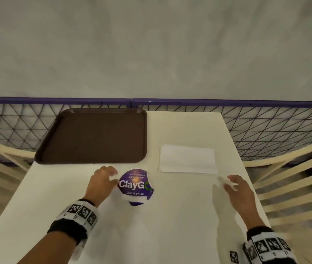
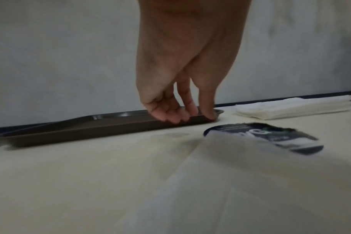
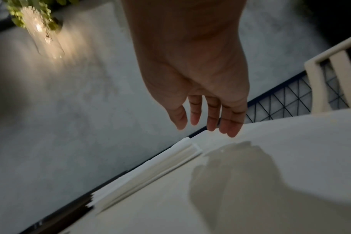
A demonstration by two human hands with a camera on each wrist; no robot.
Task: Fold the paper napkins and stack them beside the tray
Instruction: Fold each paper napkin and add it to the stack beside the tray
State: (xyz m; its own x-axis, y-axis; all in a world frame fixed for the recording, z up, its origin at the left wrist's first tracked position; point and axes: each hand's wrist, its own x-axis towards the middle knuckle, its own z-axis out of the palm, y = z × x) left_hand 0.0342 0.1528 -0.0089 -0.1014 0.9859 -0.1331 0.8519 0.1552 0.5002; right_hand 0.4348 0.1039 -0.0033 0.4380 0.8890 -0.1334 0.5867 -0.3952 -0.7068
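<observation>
Loose napkin (image 1: 170, 221): thin white sheet spread flat on the near table (image 1: 180, 128), partly covering a purple sticker (image 1: 136, 184); likely light and limp, tearing easily.
Left hand (image 1: 101, 181): fingers loosely curled over its far left corner, holding nothing I can see.
Right hand (image 1: 236, 189): fingers spread, empty, above its far right corner.
Hold: probably pinch those corners.
Napkin stack (image 1: 187, 159): farther, right of the brown tray (image 1: 94, 134).

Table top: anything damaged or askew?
The round purple ClayGo sticker near the left hand is torn and partly peeled, with white patches along its right and lower edges. The napkin stack and tray sit flat.
</observation>
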